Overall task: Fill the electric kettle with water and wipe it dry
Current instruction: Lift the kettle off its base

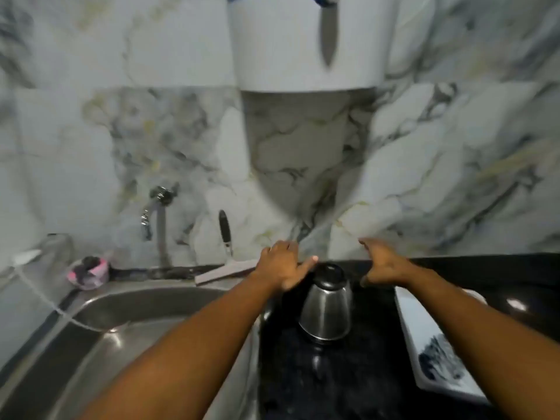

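A stainless steel electric kettle (326,310) with a black lid stands upright on the black countertop (333,383), just right of the sink. My left hand (283,265) hovers just above and left of the lid, fingers spread, holding nothing. My right hand (382,263) is held to the right of the lid, fingers apart, also holding nothing. Neither hand touches the kettle. A metal tap (159,225) rises from the wall behind the steel sink (136,301); no water runs from it.
A white tray with a blue pattern (436,347) lies right of the kettle. A pink scrubber (89,272) and a grey block (224,272) sit behind the sink. A black-handled tool (225,231) leans on the marble wall. A white holder with a knife (328,34) hangs above.
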